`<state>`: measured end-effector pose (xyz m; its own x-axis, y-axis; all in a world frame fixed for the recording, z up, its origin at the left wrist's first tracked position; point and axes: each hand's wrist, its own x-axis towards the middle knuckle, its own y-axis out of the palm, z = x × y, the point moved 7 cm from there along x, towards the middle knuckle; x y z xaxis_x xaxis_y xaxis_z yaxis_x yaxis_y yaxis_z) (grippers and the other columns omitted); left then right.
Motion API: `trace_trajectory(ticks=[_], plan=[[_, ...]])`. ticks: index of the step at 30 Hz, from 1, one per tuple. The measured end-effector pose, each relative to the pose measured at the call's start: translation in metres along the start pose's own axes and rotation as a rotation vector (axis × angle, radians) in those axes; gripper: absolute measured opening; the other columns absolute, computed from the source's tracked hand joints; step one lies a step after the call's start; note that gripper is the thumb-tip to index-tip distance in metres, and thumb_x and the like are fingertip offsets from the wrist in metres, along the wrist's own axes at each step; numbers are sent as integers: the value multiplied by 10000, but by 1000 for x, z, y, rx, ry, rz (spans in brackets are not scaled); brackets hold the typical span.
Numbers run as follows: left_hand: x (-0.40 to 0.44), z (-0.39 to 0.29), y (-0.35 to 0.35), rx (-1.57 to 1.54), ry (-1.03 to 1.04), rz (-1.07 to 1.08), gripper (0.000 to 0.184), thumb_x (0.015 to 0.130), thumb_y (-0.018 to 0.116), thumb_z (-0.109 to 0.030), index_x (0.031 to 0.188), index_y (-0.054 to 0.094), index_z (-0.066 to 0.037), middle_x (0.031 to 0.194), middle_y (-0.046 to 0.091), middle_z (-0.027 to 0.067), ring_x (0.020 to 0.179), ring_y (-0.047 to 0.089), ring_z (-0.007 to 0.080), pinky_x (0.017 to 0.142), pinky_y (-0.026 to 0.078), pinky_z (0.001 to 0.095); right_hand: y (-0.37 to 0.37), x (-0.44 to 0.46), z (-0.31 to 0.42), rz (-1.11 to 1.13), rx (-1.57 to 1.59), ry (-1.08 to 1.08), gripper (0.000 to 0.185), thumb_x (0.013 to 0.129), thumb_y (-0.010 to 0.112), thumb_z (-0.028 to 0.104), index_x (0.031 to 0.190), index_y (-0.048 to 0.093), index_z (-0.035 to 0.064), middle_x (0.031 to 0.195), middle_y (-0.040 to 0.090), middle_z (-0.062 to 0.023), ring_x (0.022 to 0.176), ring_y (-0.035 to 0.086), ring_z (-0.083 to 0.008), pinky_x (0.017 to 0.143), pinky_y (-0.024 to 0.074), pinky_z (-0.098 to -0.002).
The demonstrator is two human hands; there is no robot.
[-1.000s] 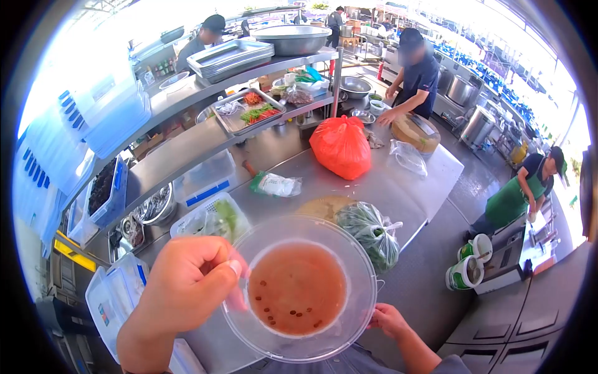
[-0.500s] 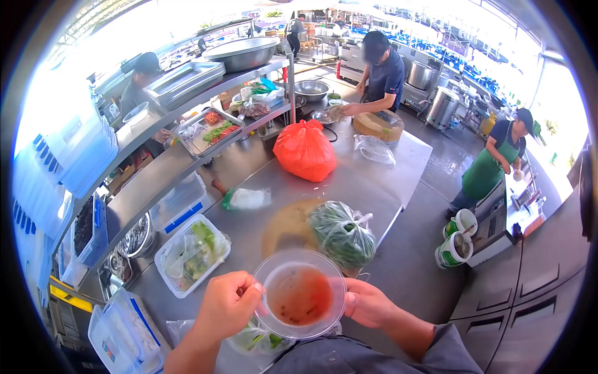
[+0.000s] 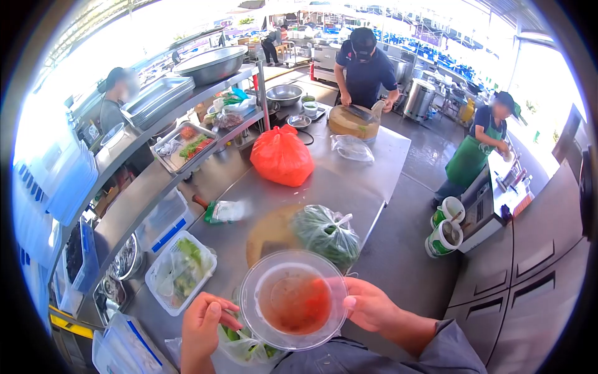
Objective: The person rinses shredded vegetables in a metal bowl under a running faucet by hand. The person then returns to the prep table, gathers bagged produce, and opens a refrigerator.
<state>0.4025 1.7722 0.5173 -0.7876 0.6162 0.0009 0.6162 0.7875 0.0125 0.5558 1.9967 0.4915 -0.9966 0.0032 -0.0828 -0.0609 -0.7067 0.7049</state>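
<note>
My right hand (image 3: pixel 374 306) grips the right rim of a round clear plastic bowl (image 3: pixel 252 298), thumb on top. Reddish-brown liquid (image 3: pixel 294 302) with small dark bits lies inside it. On the other side, my left hand (image 3: pixel 210 321) is off the bowl, its fingers loosely apart and their tips close to the left rim. Under the bowl, partly hidden, a plastic bag of green vegetables (image 3: pixel 252 350) lies at the table's near edge. Just beyond the bowl sit a round wooden board (image 3: pixel 265 234) and a knotted clear bag of greens (image 3: pixel 327 234).
On the steel table (image 3: pixel 349 184) are a red bag (image 3: pixel 282 156), a green-and-white packet (image 3: pixel 224 212) and a white basket of vegetables (image 3: pixel 180 271). A shelf (image 3: pixel 159 190) runs along the left. One co-worker (image 3: pixel 367 68) holds a cleaver at a chopping block (image 3: pixel 349 128); another wears a green apron (image 3: pixel 467 159).
My left hand has let go of the bowl's rim and moved left and down. The right hand still holds the bowl. The far co-worker has straightened over the block. The view has shifted slightly.
</note>
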Motion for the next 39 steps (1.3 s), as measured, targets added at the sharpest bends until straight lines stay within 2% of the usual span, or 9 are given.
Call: trace_trajectory(ticks=[3, 5, 12, 13, 15, 19, 21, 33, 39], plan=[[-9, 30, -11, -33, -56, -41, 242, 969, 450, -197, 904, 497, 31, 861, 628, 185, 620, 666, 251, 560, 549, 304, 5, -3, 10, -19, 39, -30, 540, 894, 576, 188, 1345, 380, -37, 1254, 531, -107, 1119, 538, -175, 937, 439, -333], [-14, 53, -18, -26, -108, -87, 246, 988, 412, -200, 893, 492, 12, 801, 586, 142, 564, 641, 236, 514, 545, 330, 4, -4, 13, -23, 35, -46, 541, 895, 574, 188, 1347, 378, -36, 1255, 530, -108, 1121, 536, -174, 938, 438, -333], [-31, 94, -20, -128, -202, -204, 223, 968, 434, -183, 895, 498, 17, 750, 585, 132, 570, 639, 236, 513, 546, 332, 2, -5, 22, -33, 24, -85, 538, 906, 561, 191, 1356, 364, -30, 1261, 526, -107, 1130, 533, -170, 953, 433, -335], [-33, 94, -19, -129, -201, -198, 223, 968, 434, -183, 895, 498, 17, 750, 585, 132, 570, 639, 236, 513, 546, 332, 2, -6, 22, -36, 23, -90, 538, 906, 561, 191, 1356, 364, -30, 1261, 526, -107, 1130, 533, -170, 953, 433, -335], [-36, 96, -17, -58, -244, -174, 268, 982, 454, -255, 988, 545, -3, 844, 632, 118, 588, 592, 168, 513, 457, 273, 2, -6, 24, -24, 29, -94, 540, 911, 559, 195, 1360, 356, -26, 1267, 522, -104, 1126, 536, -165, 950, 435, -333], [-33, 105, -14, -38, -266, -114, 304, 996, 432, -290, 930, 544, -14, 838, 632, 116, 587, 604, 166, 521, 462, 263, 0, -8, 27, -42, 30, -109, 549, 909, 567, 206, 1360, 353, -23, 1270, 518, -100, 1125, 538, -163, 949, 437, -331], [-35, 102, -10, -48, -280, -155, 301, 996, 432, -281, 911, 553, -18, 806, 632, 108, 596, 605, 158, 530, 465, 260, -1, -10, 29, -50, 30, -112, 560, 907, 575, 217, 1361, 350, -20, 1268, 517, -97, 1122, 536, -159, 945, 435, -324], [-28, 99, 12, 95, -303, -54, 339, 978, 444, -343, 919, 606, -51, 699, 637, 54, 591, 612, 132, 529, 432, 221, 5, -32, 62, -98, -25, -207, 512, 908, 561, 187, 1333, 357, -15, 1221, 520, -97, 1085, 527, -145, 933, 429, -315], [-23, 98, 24, 98, -300, -45, 336, 981, 440, -327, 918, 606, -42, 683, 642, 79, 564, 605, 146, 518, 450, 235, 5, -40, 73, -91, -36, -224, 507, 915, 533, 159, 1345, 332, -18, 1224, 518, -103, 1089, 526, -146, 944, 421, -320]])
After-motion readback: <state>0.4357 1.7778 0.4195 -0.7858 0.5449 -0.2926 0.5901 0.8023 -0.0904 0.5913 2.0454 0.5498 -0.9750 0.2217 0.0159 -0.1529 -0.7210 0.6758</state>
